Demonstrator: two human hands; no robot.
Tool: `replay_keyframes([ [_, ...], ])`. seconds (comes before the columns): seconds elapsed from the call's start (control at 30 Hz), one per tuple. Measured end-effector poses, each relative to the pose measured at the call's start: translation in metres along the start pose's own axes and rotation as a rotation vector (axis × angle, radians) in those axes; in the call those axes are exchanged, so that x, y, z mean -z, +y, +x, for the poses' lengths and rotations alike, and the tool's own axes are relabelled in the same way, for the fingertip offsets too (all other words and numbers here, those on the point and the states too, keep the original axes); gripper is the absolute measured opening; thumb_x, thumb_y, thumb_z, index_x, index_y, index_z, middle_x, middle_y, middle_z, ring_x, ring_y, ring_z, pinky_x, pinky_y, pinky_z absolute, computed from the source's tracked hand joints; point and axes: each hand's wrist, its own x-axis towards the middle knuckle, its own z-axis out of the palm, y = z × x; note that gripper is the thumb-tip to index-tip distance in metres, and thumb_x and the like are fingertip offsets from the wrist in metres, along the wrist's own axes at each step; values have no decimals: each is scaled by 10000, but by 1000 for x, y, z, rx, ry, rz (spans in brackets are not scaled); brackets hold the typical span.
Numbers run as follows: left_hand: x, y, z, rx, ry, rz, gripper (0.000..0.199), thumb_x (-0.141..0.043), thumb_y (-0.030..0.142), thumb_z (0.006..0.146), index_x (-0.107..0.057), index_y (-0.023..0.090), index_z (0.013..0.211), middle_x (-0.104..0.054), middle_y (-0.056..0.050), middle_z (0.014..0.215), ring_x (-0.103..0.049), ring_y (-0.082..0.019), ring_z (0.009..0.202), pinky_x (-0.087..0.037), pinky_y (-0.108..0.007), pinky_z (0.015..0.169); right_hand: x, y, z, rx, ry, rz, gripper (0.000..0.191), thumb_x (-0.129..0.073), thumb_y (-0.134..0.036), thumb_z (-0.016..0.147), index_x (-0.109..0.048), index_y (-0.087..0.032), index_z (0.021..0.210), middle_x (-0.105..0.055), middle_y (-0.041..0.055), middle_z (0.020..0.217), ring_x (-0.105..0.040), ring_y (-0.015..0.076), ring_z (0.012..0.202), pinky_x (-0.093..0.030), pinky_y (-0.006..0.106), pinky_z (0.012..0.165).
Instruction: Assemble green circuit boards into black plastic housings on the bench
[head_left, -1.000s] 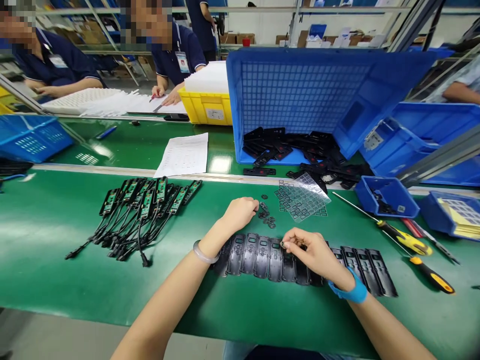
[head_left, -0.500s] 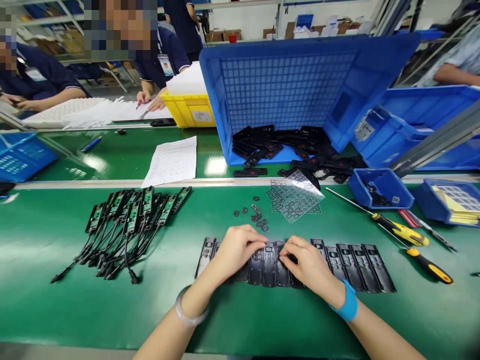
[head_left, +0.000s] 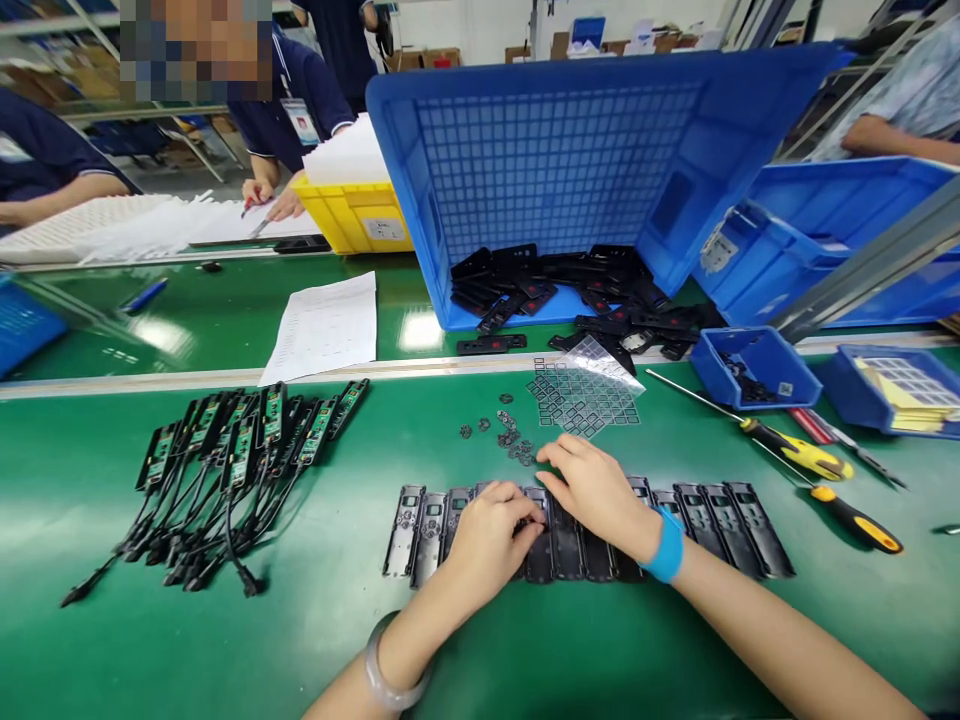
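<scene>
A row of black plastic housings (head_left: pixel 733 530) lies side by side on the green bench, with small dark button pads seated in several at the left end. My left hand (head_left: pixel 491 535) is over the middle of the row, thumb and fingertips pinched together against one housing; whatever is between them is hidden. Just above the row, my right hand (head_left: pixel 592 490) reaches left with thumb and forefinger apart, its fingertips beside a loose pile of dark button pads (head_left: pixel 517 450). Behind them lie clear sheets of small dark square frames (head_left: pixel 555 395).
Wired circuit-board assemblies (head_left: pixel 240 450) are heaped at left. A large blue crate (head_left: pixel 555 160) on its side holds black covers (head_left: pixel 510 290). Screwdrivers (head_left: pixel 795 450), a small blue bin (head_left: pixel 757 375) and a paper sheet (head_left: pixel 322 325) lie around. A co-worker's hands (head_left: pixel 281 203) are across the bench.
My right hand has left the housings and moved up and left to the loose pads, its fingers parting. My left hand stays pinched at the row, slightly lower. The view has shifted a little right.
</scene>
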Motion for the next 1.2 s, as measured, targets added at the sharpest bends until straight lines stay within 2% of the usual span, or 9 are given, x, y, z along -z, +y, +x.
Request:
replay_keyframes([
  [0.13,-5,-4,1,5,18,44,87,-704,163,782,-722,239,820,-645,-17,817,-598,-196,804,-480,-313,726,-12,-6,27,83,-49,-5,58,-600,-153,859,-602,-158,916,-612,94,938,-557,258,940,-456,353,785],
  [0.27,-8,-7,-1,-39,46,96,71,-701,186,794,-726,249,816,-630,-16,833,-586,-181,798,-477,-289,689,-10,-5,29,89,-77,65,142,-526,-105,886,-575,-177,773,-613,72,845,-586,225,867,-455,323,752],
  [0.37,-8,-8,-3,-108,44,170,83,-670,204,822,-730,260,809,-621,-17,837,-573,-184,803,-466,-281,649,4,7,13,26,-62,170,186,-478,-129,914,-549,-193,754,-613,29,783,-617,171,747,-466,280,687],
  [0.47,-6,-9,-3,-176,43,210,107,-629,203,846,-721,253,826,-614,-24,849,-560,-185,800,-452,-274,615,19,22,-14,-45,-60,286,157,-422,-152,935,-533,-207,839,-635,-6,745,-645,124,660,-480,223,596],
  [0.6,-1,-13,3,-229,98,178,168,-532,221,905,-697,219,878,-620,-44,886,-550,-188,816,-475,-295,684,26,33,-50,-112,-87,407,148,-468,-126,864,-581,-221,883,-637,-6,742,-631,135,628,-469,230,541],
  [0.73,4,-24,18,-122,224,336,240,-520,201,915,-645,189,1120,-658,-79,1054,-572,-236,920,-493,-363,796,15,33,-70,-88,-104,354,186,-489,-135,881,-646,-230,911,-649,21,858,-604,149,671,-469,275,618],
  [0.83,4,-31,27,-90,230,466,241,-550,202,903,-654,186,1121,-673,-83,1140,-598,-259,951,-499,-386,805,5,33,-73,-59,-60,276,149,-510,-140,900,-644,-203,910,-650,32,825,-606,176,723,-476,301,663],
  [1.07,1,-34,29,-115,222,491,214,-529,135,905,-674,203,1045,-717,-60,1032,-644,-218,916,-517,-323,772,-3,32,-74,66,3,16,224,-488,-150,926,-691,-201,845,-633,68,864,-591,205,790,-478,321,691],
  [1.2,4,-30,22,-95,305,462,205,-487,186,938,-658,206,1051,-706,-44,952,-662,-185,803,-523,-278,685,6,28,-67,84,-64,-41,214,-506,-144,917,-693,-206,832,-629,55,829,-593,201,771,-460,307,661],
])
